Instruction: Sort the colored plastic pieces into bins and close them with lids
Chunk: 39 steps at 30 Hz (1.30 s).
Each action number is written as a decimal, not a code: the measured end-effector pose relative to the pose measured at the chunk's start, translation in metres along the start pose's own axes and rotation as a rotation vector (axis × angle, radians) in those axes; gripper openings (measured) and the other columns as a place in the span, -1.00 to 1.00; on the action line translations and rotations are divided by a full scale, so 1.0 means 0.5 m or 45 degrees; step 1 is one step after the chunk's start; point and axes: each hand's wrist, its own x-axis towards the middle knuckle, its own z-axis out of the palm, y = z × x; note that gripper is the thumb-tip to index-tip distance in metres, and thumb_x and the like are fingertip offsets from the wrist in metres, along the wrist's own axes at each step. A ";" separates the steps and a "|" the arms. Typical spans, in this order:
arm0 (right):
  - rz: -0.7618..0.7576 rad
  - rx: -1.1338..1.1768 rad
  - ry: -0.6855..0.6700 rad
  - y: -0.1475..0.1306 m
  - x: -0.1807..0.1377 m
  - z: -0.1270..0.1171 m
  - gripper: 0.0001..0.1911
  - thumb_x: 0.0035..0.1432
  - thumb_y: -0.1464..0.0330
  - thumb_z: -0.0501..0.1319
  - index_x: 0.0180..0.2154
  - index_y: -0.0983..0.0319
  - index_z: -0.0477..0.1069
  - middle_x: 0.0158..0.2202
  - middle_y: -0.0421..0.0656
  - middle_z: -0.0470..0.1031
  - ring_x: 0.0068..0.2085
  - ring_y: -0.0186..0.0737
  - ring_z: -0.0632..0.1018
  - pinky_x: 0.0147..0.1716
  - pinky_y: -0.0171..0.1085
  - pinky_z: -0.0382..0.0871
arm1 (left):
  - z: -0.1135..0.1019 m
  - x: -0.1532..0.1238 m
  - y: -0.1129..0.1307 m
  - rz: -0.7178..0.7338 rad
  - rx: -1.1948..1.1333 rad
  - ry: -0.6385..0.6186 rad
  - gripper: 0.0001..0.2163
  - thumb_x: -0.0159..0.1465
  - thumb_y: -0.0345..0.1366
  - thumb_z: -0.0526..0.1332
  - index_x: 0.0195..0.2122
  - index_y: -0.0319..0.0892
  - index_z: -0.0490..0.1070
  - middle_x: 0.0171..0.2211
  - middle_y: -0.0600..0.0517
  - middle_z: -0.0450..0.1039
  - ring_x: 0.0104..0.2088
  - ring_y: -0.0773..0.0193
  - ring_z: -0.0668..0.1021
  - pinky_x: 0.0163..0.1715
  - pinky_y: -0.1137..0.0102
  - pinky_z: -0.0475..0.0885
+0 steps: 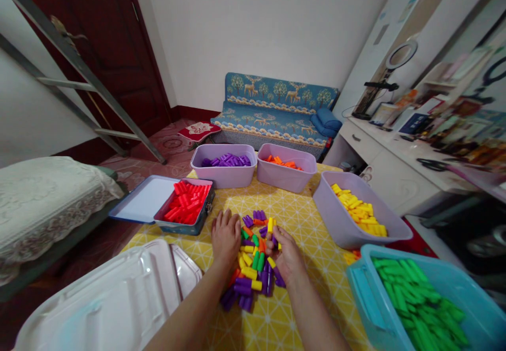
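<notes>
A mixed pile of small tube-shaped plastic pieces [249, 272], purple, yellow, green and orange, lies on the yellow patterned tablecloth [316, 288] in front of me. My left hand [226, 239] rests palm down along the pile's left side, its fingers stretched out; whether anything is under the palm is hidden. On the pile's right, my right hand [288, 253] pinches an upright yellow plastic piece [271, 225] between thumb and fingers. Other yellow and purple pieces show close to those fingers, and I cannot tell if they are held too.
Around the pile stand lilac bins of purple [223, 182], orange [285, 181] and yellow pieces [336, 230], a teal bin [359, 288] of green ones, and an open hinged box [184, 229] of red ones. White lids [98, 298] lie at front left. A sofa [272, 114] stands behind.
</notes>
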 end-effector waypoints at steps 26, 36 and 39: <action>-0.672 -0.824 0.177 -0.075 0.033 -0.047 -0.66 0.02 0.11 0.31 -0.27 0.24 0.50 -0.38 -0.15 0.59 -0.43 -0.23 0.54 -0.40 -0.28 0.42 | 0.002 0.001 -0.002 0.018 0.026 0.005 -0.66 0.41 -0.26 0.02 0.04 -0.11 0.54 0.25 -0.11 0.37 0.30 -0.04 0.32 0.27 0.03 0.23; -0.596 -0.097 0.488 -0.190 0.031 -0.112 -0.59 0.05 0.06 0.29 -0.16 0.20 0.44 -0.18 -0.09 0.59 -0.19 -0.22 0.60 -0.25 -0.27 0.47 | -0.001 0.000 -0.001 0.019 0.046 -0.023 -0.65 0.42 -0.24 0.01 0.06 -0.10 0.53 0.26 -0.10 0.36 0.30 -0.04 0.30 0.26 0.04 0.24; -0.598 -0.671 0.332 -0.079 -0.003 -0.112 -0.55 0.04 0.06 0.29 -0.14 0.23 0.50 -0.18 -0.04 0.61 -0.17 -0.10 0.60 -0.17 -0.15 0.49 | -0.001 0.000 -0.001 0.017 0.043 -0.019 -0.65 0.41 -0.24 0.01 0.06 -0.10 0.52 0.26 -0.09 0.36 0.30 -0.05 0.30 0.26 0.04 0.23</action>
